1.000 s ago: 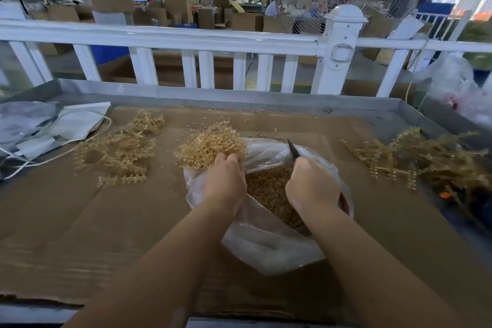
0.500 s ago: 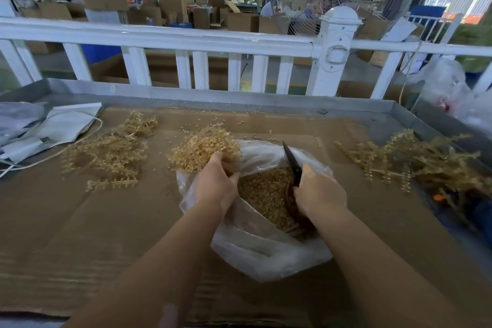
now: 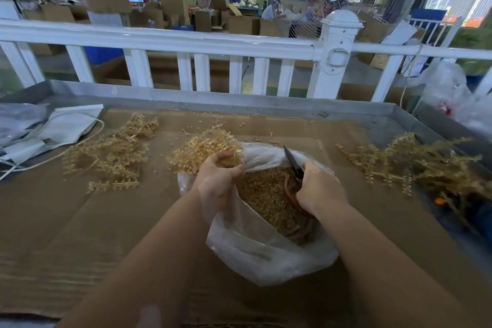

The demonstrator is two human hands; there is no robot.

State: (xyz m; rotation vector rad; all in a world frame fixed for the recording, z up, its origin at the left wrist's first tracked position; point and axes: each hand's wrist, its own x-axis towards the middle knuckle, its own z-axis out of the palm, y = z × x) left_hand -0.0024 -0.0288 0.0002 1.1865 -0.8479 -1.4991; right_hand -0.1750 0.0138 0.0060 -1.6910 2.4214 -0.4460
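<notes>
A bunch of golden sprigs (image 3: 202,152) is gripped by the left hand (image 3: 218,184), whose fingers (image 3: 235,170) are curled round its stems at the far left lip of the clear bag (image 3: 266,255). The bunch fans out away and to the left of those fingers, so most of it lies beyond the bag's rim and not over the opening. The scissors (image 3: 292,165) are held in the right hand (image 3: 319,189), with its fingers closed through the reddish loops. The dark blade is pointed away and to the left, towards the bunch, but a gap is left between tip and sprigs. Whether the blades are parted cannot be told. The cut pieces (image 3: 266,197) are heaped in the bag between the two hands. For a snip to fall inside, it is judged that the bunch must be brought rightward over the opening, with its stems set across the blade's line.
</notes>
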